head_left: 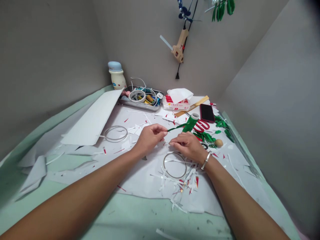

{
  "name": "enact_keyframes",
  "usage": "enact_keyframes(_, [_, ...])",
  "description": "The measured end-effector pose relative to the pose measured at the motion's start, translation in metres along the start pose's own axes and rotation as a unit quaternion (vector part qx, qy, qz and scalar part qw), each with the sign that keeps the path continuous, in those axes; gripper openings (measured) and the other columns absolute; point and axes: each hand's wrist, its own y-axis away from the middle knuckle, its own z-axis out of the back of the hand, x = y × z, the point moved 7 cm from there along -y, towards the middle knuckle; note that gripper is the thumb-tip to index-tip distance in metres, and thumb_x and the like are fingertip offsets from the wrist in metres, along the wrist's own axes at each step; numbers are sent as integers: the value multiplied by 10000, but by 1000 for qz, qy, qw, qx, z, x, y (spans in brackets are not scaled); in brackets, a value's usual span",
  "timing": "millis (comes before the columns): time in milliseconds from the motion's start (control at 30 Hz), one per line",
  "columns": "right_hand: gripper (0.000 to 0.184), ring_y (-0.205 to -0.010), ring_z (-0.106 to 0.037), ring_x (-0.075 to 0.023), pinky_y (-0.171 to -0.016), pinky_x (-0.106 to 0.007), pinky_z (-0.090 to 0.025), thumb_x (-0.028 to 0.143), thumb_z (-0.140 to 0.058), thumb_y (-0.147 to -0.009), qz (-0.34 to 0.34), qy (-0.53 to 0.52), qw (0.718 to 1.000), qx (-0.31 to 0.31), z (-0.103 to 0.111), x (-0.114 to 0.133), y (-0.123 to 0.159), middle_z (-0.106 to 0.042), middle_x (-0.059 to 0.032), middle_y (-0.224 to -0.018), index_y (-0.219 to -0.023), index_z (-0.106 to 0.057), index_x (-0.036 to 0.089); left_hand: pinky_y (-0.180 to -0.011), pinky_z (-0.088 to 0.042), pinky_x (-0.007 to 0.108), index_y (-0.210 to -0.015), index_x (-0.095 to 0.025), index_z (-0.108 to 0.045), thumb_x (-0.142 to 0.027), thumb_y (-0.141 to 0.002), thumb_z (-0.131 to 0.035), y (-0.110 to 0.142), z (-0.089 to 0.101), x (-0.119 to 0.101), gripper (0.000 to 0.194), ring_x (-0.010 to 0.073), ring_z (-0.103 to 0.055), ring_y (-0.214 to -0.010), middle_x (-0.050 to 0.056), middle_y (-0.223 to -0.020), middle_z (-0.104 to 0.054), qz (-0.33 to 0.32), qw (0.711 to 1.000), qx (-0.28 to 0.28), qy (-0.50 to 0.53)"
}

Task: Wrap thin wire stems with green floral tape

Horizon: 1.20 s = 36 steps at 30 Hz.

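Note:
Near the middle of the table, my left hand (152, 138) pinches the end of a green strip (178, 127) between thumb and fingertips. The strip runs right to an upright green spool (190, 124) with a white core. My right hand (188, 145), with a silver bangle on its wrist, is just in front of the spool. Its thumb and fingers are pressed together near the left fingertips, and what they hold is too small to make out. Below the right hand a thin metal ring (175, 165) lies among paper scraps.
Red-handled scissors (201, 126), green leaves (203, 136), a wooden ball (218, 143) and a phone (207, 113) lie on the right. Behind stand a metal tray (140, 105) of supplies and a tissue pack (176, 103). A glue gun (180, 46) hangs on the wall. Coiled wire (115, 134) lies left.

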Motion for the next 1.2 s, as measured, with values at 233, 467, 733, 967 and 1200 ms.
enact_keyframes(233, [150,-664,-508,-131,-681,-299,-293,317,-601,-848,46,40,998,-7,4,9,0,-622,-4,-642,-830,-728,240,-650,-438,262,-786,-171,-663,-167,-729,-526,6,-1,-12,149,147,-575,-699,37,-807,-643,-110,954,-25,-278])
enact_keyframes(467, [181,-657,-532,-136,-671,-284,-392,308,-586,-851,-20,-57,996,-62,20,-13,2,-634,-19,-666,-814,-731,206,-678,-430,261,-795,-187,-687,-155,-742,-535,18,-29,-15,164,142,-576,-710,32,-788,-650,-135,952,143,-233])
enact_keyframes(733, [190,-711,-600,-149,-669,-267,-434,305,-571,-852,-78,-85,992,-54,13,-30,4,-697,-32,-789,-840,-730,202,-599,-446,225,-850,-144,-628,-294,-738,-618,4,-15,-1,186,97,-549,-596,2,-689,-621,-6,994,102,39])
enact_keyframes(967, [147,-671,-543,-133,-688,-285,-340,301,-593,-851,51,31,997,40,-9,12,1,-644,-9,-655,-836,-722,233,-617,-448,257,-809,-163,-658,-262,-737,-579,-2,9,0,146,136,-581,-630,25,-737,-654,-24,990,-52,-132])
enact_keyframes(1200, [171,-631,-516,-127,-660,-284,-361,304,-581,-862,15,-15,998,-52,15,4,2,-605,-7,-633,-836,-727,218,-644,-421,266,-790,-182,-674,-168,-735,-520,11,-13,-12,164,155,-567,-694,35,-779,-632,-135,936,44,-321])
